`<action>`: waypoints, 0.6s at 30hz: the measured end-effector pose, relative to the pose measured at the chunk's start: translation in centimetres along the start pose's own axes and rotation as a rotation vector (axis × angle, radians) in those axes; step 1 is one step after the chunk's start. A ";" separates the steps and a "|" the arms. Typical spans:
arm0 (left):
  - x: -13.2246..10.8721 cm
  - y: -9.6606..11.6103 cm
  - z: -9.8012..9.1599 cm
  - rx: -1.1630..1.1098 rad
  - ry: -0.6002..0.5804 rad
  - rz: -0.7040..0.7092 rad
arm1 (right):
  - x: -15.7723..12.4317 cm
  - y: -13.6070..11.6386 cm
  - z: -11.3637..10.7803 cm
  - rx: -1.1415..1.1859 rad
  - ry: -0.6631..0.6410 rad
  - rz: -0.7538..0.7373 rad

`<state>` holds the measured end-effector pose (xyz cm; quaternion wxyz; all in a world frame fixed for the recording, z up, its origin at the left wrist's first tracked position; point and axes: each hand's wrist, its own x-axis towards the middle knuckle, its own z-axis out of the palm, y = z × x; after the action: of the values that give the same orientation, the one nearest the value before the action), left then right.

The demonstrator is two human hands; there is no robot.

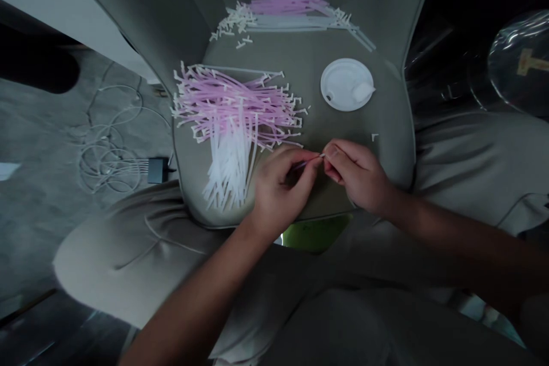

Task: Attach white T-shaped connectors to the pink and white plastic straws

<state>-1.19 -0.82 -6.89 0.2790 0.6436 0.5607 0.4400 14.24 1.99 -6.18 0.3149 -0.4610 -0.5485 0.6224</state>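
Note:
My left hand point(278, 183) pinches a thin purple tube point(300, 165) between thumb and index finger. At the tube's tip, a tiny white fitting point(321, 155) meets the closed fingertips of my right hand point(358, 174). How far the fitting sits on the tube is too small to tell. Left of my hands lies a heap of purple tubes point(244, 97) with white elbow pieces on their ends. A bundle of white tubes point(227, 168) overlaps its near side. One loose white elbow piece point(374, 137) rests beyond my right hand.
Everything lies on a grey chair seat point(291, 54). Toward the backrest are more purple tubes point(285, 4), white tubes point(291, 24) and loose white connectors point(235, 18). A round white lid point(337, 74) holds a small white lump point(362, 91). Coiled cables point(111, 154) and a dark box point(158, 170) lie on the floor.

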 end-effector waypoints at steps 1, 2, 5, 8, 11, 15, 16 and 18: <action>0.0 -0.1 -0.1 0.023 -0.007 0.028 | 0.0 -0.1 0.0 -0.009 0.000 -0.001; 0.0 -0.2 -0.1 0.041 -0.014 0.056 | 0.0 -0.2 0.0 -0.016 0.000 -0.002; -0.1 -0.4 -0.2 0.075 -0.013 0.128 | -0.1 -0.4 0.1 -0.027 0.004 -0.006; -0.1 -0.5 -0.2 0.115 -0.024 0.156 | -0.1 -0.5 0.2 -0.045 0.004 -0.012; -0.2 -0.4 -0.2 0.145 -0.038 0.164 | -0.2 -0.3 0.0 -0.084 -0.007 -0.034; -0.2 -0.4 -0.3 0.148 -0.054 0.187 | -0.3 -0.2 -0.4 -0.163 -0.033 -0.072; -0.2 -0.4 -0.4 0.148 -0.056 0.189 | -0.3 -0.2 -0.4 -0.175 -0.046 -0.076; -0.2 -0.3 -0.6 0.150 -0.055 0.191 | -0.3 -0.4 -0.5 -0.175 -0.071 -0.074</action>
<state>-1.83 -1.04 -6.96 0.2024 0.7248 0.5204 0.4037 14.75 2.02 -5.71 0.2767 -0.4439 -0.6284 0.5758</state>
